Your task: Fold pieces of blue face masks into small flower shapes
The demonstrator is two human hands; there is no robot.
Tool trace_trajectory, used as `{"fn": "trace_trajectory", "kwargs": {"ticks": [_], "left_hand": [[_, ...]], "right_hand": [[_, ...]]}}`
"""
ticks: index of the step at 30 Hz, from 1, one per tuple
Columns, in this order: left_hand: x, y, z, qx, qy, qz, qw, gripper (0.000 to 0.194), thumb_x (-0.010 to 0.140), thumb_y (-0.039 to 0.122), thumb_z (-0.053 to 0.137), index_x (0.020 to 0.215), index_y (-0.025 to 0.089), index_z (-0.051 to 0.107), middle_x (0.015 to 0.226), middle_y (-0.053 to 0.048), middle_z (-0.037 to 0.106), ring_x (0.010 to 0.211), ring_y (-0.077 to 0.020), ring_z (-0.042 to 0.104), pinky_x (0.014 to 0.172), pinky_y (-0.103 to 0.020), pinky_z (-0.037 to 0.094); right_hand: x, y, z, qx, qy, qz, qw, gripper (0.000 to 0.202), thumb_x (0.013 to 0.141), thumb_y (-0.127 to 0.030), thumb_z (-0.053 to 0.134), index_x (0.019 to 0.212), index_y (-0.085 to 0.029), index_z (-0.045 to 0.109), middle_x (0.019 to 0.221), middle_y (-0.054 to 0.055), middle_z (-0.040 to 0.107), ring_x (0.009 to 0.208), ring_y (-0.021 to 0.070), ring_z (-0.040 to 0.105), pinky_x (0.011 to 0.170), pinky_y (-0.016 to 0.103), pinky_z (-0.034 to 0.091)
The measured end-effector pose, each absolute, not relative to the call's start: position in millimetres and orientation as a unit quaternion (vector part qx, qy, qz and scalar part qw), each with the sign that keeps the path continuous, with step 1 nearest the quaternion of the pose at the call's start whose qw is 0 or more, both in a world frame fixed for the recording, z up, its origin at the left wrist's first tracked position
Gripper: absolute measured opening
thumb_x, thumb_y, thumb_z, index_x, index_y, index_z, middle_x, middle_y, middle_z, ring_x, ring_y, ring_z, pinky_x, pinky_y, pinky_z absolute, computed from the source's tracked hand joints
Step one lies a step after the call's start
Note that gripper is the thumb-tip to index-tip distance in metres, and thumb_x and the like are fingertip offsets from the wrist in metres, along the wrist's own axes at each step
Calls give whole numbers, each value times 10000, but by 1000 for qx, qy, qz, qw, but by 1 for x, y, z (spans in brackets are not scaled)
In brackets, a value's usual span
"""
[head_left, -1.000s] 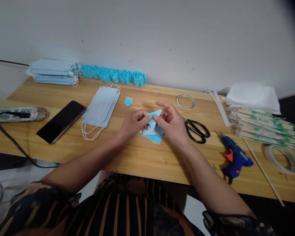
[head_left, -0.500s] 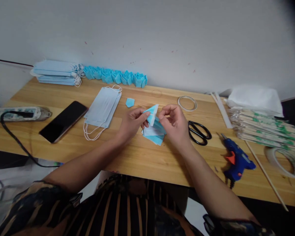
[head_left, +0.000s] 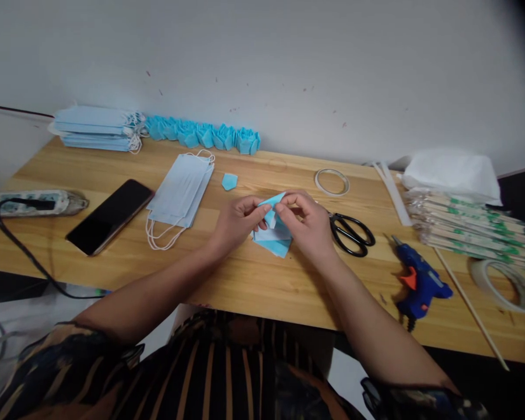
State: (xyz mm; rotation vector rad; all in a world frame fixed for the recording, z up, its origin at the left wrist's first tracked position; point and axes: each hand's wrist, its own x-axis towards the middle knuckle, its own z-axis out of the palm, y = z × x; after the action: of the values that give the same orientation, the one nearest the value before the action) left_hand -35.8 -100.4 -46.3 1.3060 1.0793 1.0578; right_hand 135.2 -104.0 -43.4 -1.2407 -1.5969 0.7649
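Although the right hand (head_left: 308, 224) stood clear of the folded piece (head_left: 271, 217) half a second ago, it has now come back to it: thumb and fingertips pinch its right side, while the left hand (head_left: 238, 224) grips the left between thumb and curled fingers. Both hands are closed at the tips; some fingers are hidden. The piece, blue with a little white showing, is held up above the middle of the worktop (head_left: 245, 286). Held from two sides, it seems to be having its fold worked.

Just under it lie overlapping cut pieces (head_left: 275, 245). At right, a blue glue gun (head_left: 420, 286) lies near the front edge; the black-handled scissors (head_left: 352, 234) are farther in, just beside the right hand. At left lies a phone (head_left: 109, 217), then flat masks (head_left: 181, 189) with white loops.

Beyond the hands is one blue cutout (head_left: 230, 181). Along the wall stand a row of blue flowers (head_left: 205, 135) and a mask stack (head_left: 94, 128).
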Motion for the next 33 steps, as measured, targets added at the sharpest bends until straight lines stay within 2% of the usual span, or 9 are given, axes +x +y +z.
{"fn": "trace_trajectory", "kwargs": {"ticks": [3, 9, 15, 18, 20, 22, 24, 27, 33], "left_hand": [[-35, -100, -47, 540, 457, 443, 551, 260, 861, 385, 729, 730, 167, 676, 585, 4, 673, 514, -88, 576, 527, -199, 479], [-34, -99, -48, 524, 450, 450, 566, 259, 844, 398, 745, 752, 163, 686, 589, 3, 680, 519, -94, 598, 527, -201, 496], [-34, -99, -48, 525, 455, 448, 562, 254, 838, 389, 753, 747, 162, 684, 570, 5, 667, 500, -91, 583, 518, -201, 487], [-35, -99, -47, 524, 461, 447, 559, 262, 853, 389, 741, 743, 162, 669, 568, 4, 667, 486, -86, 568, 509, -199, 476], [-35, -99, -46, 524, 462, 449, 558, 259, 864, 380, 735, 744, 163, 661, 570, 5, 667, 490, -86, 574, 511, -197, 475], [-35, -99, -45, 524, 460, 450, 558, 253, 873, 364, 730, 738, 163, 655, 572, 6, 667, 500, -88, 587, 515, -196, 477], [-34, -99, -44, 521, 457, 455, 558, 237, 875, 338, 725, 730, 163, 656, 568, 8, 662, 501, -86, 587, 512, -194, 473], [-34, -100, -44, 517, 463, 458, 555, 210, 874, 303, 721, 730, 160, 666, 559, 11, 656, 492, -82, 575, 513, -194, 470], [-34, -98, -45, 518, 453, 458, 563, 297, 879, 384, 734, 700, 163, 648, 554, 5, 654, 491, -85, 578, 514, -195, 475]], "right_hand": [[134, -103, -44, -510, -631, 346, 471, 164, 835, -361, 668, 738, -235, 628, 961, 44, 716, 915, 202, 646, 741, 332, 519], [134, -104, -42, -531, -605, 380, 455, 177, 802, -364, 670, 709, -223, 617, 715, -10, 653, 647, 137, 559, 643, 297, 462], [133, -105, -44, -531, -605, 380, 456, 179, 792, -353, 686, 699, -219, 611, 679, -21, 634, 623, 128, 544, 629, 294, 446], [134, -103, -46, -513, -566, 428, 483, 184, 810, -397, 702, 858, -231, 639, 718, -30, 655, 659, 136, 585, 662, 300, 482], [135, -102, -45, -499, -529, 473, 497, 310, 818, -447, 715, 1041, -246, 639, 736, -37, 666, 696, 150, 622, 704, 317, 518], [136, -101, -44, -493, -515, 504, 487, 377, 815, -486, 728, 1091, -243, 641, 730, -35, 662, 710, 157, 630, 719, 326, 528], [136, -102, -42, -495, -530, 513, 459, 314, 810, -502, 736, 943, -226, 668, 700, -27, 632, 675, 146, 588, 669, 307, 496], [136, -102, -42, -507, -560, 496, 428, 325, 774, -489, 771, 710, -215, 608, 632, -32, 556, 604, 120, 478, 572, 278, 390], [136, -101, -43, -506, -579, 481, 421, 342, 757, -456, 763, 655, -224, 533, 603, -45, 500, 587, 113, 402, 560, 272, 331]]}}
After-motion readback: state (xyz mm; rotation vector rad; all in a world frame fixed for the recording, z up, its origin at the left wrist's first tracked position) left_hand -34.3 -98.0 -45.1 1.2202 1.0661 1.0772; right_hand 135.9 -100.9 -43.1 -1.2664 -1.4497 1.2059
